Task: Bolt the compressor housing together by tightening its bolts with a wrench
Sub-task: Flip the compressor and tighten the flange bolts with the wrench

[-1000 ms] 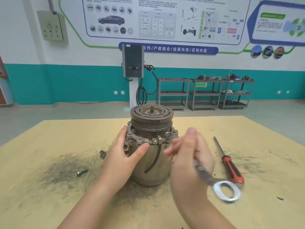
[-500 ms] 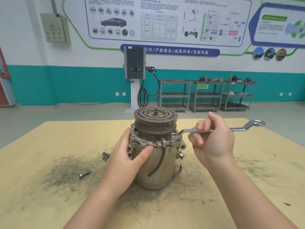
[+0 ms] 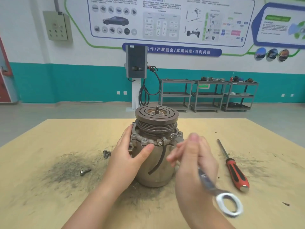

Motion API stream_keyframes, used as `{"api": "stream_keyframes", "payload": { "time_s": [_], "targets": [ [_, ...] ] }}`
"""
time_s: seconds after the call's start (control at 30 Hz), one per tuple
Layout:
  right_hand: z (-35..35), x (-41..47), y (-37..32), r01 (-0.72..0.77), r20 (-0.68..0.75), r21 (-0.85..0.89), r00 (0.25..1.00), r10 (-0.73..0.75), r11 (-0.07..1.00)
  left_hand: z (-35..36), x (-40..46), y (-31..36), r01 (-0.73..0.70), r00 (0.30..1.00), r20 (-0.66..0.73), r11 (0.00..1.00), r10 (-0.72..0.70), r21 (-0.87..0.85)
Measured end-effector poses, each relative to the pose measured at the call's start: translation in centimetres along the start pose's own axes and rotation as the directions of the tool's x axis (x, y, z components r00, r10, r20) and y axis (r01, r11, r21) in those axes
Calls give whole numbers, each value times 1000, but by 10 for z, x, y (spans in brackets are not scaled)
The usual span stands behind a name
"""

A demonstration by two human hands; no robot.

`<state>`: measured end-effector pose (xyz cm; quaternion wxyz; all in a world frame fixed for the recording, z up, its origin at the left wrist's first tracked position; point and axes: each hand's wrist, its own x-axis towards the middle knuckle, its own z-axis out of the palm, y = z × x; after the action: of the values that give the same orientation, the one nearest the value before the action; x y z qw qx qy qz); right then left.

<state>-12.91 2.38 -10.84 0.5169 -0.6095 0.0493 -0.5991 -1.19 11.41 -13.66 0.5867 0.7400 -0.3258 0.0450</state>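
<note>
White wall (image 3: 24,38) with a teal lower band (image 3: 74,83), big poster boards (image 3: 165,19) up top, grey shelving carts (image 3: 208,95) and grey floor (image 3: 66,111).

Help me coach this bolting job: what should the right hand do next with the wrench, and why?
Probably swing the wrench back out to the right for another stroke on the flange bolt. The right hand grips its shaft with the free ring end pointing toward the viewer, while the left hand steadies the compressor housing. Its working end is hidden behind the hand, so check it sits on the bolt first.
</note>
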Motion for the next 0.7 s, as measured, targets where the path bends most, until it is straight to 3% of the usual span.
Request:
{"api": "stream_keyframes", "payload": {
  "time_s": [0.07,0.13,0.2,0.33,0.57,0.63,0.7],
  "targets": [
    [4,-1,-11,58,8,49,998,-58,997,-1,0,2,5,1000,6,1000,-5,-8],
    [-3,12,-16,49,-37,243,998,-41,969,-2,0,2,-7,1000,10,1000,7,-9],
    [-12,32,-16,-106,-76,350,987,141,931,-3,0,1,-4,1000,11,1000,4,-2],
    [-21,57,-1,-428,5,543,862,507,723,-4,-1,2,11,1000,12,1000,-11,-6],
    [-28,85,12,-671,258,509,717,648,540,-4,-2,6,17,1000,14,1000,-17,-7],
    [-28,79,15,-643,221,524,736,640,559,-3,-1,6,26,1000,15,1000,-26,-5],
    [-27,65,15,-534,125,538,816,564,653,-3,-2,6,20,1000,17,1000,-20,-2]
  ]
}}
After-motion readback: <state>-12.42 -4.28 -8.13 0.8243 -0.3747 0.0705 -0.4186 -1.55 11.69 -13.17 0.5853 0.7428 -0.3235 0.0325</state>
